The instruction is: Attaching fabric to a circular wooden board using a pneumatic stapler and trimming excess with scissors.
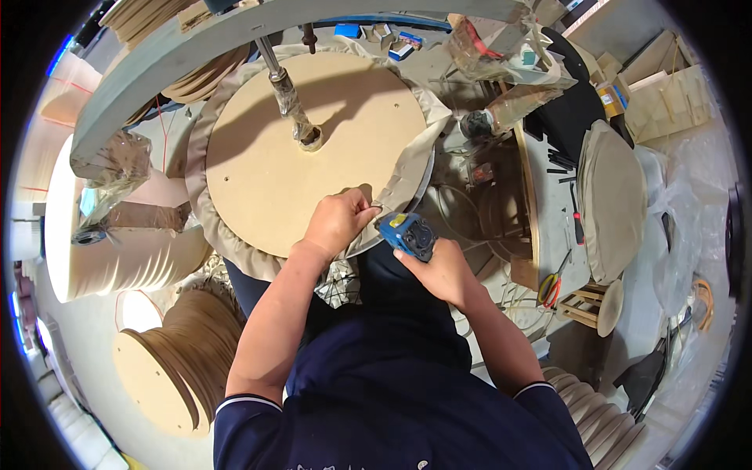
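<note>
A round tan wooden disc (305, 149) lies flat in front of me, pressed from above by a metal rod (286, 90). Beige fabric (407, 168) is wrapped up around the disc's rim. My left hand (341, 219) pinches a fold of that fabric down on the disc's near right edge. My right hand (439, 270) grips a blue staple gun (407, 233), its nose pointed at the fabric right beside my left fingers.
Stacks of round wooden forms (176, 360) stand at the lower left. A cluttered bench at the right holds a fabric-covered disc (615, 200), red-handled pliers (551, 288), a red screwdriver (577, 227) and small boxes (399, 43). A grey curved beam (164, 59) arches overhead.
</note>
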`<state>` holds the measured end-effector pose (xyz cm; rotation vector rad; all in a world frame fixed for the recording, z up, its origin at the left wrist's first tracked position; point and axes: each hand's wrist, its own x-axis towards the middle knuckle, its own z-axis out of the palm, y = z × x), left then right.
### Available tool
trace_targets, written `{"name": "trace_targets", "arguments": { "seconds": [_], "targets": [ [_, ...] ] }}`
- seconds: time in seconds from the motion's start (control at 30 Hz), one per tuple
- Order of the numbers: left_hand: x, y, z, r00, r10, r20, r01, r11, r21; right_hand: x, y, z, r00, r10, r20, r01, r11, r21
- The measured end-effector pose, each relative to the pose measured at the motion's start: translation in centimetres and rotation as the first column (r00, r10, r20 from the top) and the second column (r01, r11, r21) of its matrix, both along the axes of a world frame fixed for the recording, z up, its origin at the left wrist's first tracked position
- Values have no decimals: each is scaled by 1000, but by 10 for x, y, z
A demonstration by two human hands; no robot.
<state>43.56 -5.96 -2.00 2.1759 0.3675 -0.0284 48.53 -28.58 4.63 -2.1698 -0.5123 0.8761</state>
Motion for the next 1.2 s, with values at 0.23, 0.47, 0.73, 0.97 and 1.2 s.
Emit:
{"name": "trace_targets", "arguments": {
  "seconds": [0.23, 0.47, 0.73, 0.97, 1.2],
  "targets": [
    [10, -5, 0, 999, 52, 9, -52, 998, -34, 4, 13, 9, 995, -46, 91, 48, 999, -13],
    [-21, -6, 10, 940, -337, 58, 329, 937, 122, 0, -30, 8, 966, -181, -182, 154, 976, -154],
    [-11, 5, 9, 957, -282, -62, 289, 942, 171, -16, -32, -6, 997, -77, -4, 77, 996, 47],
    [-6, 5, -7, 994, -67, 84, 64, 997, 30, -9, -12, -8, 1000, -27, 10, 27, 999, 39],
    [6, 3, -2, 999, -34, 14, 34, 999, -9, 2, 15, 6, 997, -33, 74, 33, 999, -5]
  ]
}}
